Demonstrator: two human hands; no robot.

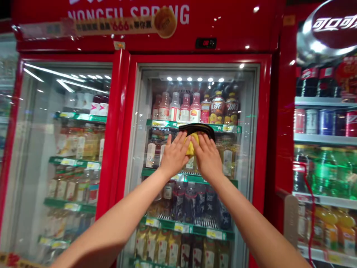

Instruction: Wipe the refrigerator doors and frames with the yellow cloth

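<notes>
Pressing the cloth flat against the glass, the left hand and right hand lie side by side, fingers extended rather than gripping, apparently mid-wipe, where the next move would call for steady, even pressure.

black and yellow cloth, red fridge frame

Cooler lamps bright | streaked glare on left glass door | left-hand bottles blurred
</notes>
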